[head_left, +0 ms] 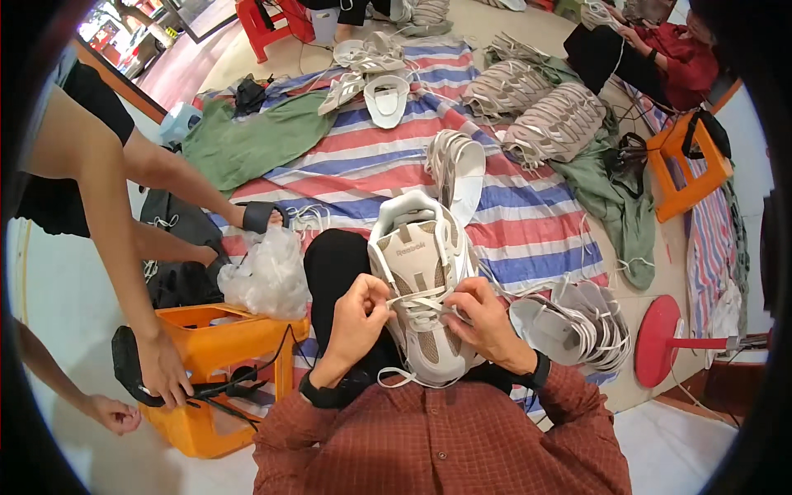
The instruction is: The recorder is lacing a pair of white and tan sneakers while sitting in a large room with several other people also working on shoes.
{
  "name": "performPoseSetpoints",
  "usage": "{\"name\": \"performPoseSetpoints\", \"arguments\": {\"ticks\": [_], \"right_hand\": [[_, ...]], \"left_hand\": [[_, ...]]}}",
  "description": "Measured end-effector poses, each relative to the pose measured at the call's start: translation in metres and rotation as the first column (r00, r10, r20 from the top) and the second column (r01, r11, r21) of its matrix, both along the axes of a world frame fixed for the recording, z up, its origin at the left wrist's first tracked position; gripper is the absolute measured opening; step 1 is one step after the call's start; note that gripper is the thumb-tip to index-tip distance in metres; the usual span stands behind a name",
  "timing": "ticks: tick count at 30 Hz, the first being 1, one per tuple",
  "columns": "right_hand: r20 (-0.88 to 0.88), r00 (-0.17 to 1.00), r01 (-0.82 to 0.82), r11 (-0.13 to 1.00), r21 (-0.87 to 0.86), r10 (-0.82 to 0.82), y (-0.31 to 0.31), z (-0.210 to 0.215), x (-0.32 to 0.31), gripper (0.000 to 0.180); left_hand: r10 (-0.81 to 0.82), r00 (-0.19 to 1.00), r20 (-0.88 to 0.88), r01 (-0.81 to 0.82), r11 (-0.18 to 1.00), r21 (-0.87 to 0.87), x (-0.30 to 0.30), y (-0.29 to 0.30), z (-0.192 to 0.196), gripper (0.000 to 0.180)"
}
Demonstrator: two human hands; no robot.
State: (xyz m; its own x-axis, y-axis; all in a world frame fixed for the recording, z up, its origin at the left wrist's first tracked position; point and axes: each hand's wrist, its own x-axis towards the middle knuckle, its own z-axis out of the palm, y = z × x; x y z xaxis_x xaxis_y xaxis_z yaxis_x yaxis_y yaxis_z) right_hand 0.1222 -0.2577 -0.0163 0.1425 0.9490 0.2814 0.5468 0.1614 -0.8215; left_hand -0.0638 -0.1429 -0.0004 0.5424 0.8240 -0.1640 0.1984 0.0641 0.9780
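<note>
- Red, white and blue striped sheet (355, 169), creased, spreads toward twelve o'clock over pale flooring (670, 256).
- Orange plastic stool (206, 351), eight o'clock.
- Beige-and-white mesh shoe (417, 260), centre, toe toward six; left hand (359, 322) and right hand (487, 322) pinch its white laces (425, 295).

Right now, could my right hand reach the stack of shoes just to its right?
Probably yes: nothing visible blocks the right hand from the shoe stack, though it seems to be pinching a lace and should let go first.

The left fingers (373, 290) and right fingers (470, 299) hold white laces (419, 296) over a beige shoe (412, 266); a striped sheet (363, 165) lies beyond.
</note>
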Motion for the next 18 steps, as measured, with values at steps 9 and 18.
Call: {"name": "performPoseSetpoints", "arguments": {"ticks": [9,18], "right_hand": [[-0.002,1.000,0.024,0.998,0.051,-0.024,-0.006,-0.002,0.002,0.028],[0.176,0.979,0.088,0.992,0.091,-0.103,0.003,0.011,0.007,0.028]], "left_hand": [[-0.046,0.998,0.050,0.057,0.969,-0.240,0.003,0.004,0.012,0.010],[-0.070,0.952,-0.297,0.201,0.877,0.437,-0.001,0.001,0.014,0.021]]}}
